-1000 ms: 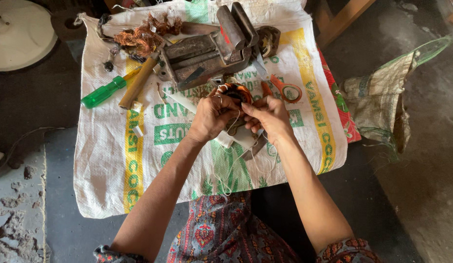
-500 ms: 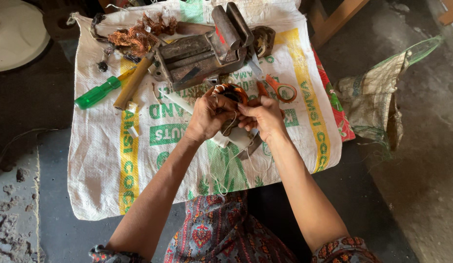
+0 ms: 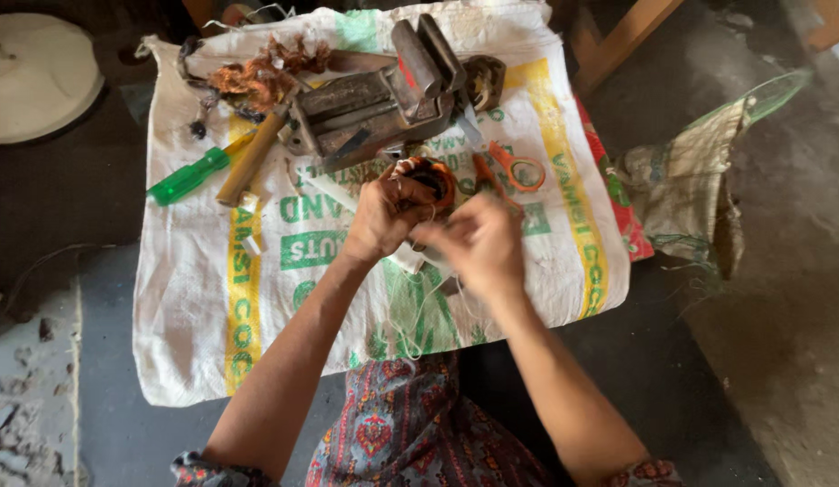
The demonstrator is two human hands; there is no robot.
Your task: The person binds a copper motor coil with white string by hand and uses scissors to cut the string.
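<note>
My left hand [image 3: 383, 216] grips a small round coil wound with copper-orange wire [image 3: 433, 179], held just above a white woven sack [image 3: 203, 298]. My right hand [image 3: 478, 243] is blurred, close to the coil on its right and lower side, with its fingers pinched on a thin white thread [image 3: 417, 311] that trails from the coil down over the sack. A dark metal tool tip [image 3: 450, 286] shows under the right hand; whether the hand touches it is hidden.
On the sack lie a grey bench vise [image 3: 392, 95], a green-handled screwdriver [image 3: 189, 176], a wooden-handled tool [image 3: 251, 158], orange scissors [image 3: 518, 169] and a tangle of copper wire scrap [image 3: 257, 77]. A white disc [image 3: 32, 72] lies far left, and a mesh bag [image 3: 699, 189] to the right.
My right hand has moved down and to the right, away from the coil, drawing the thread out. The left hand keeps the coil in nearly the same spot.
</note>
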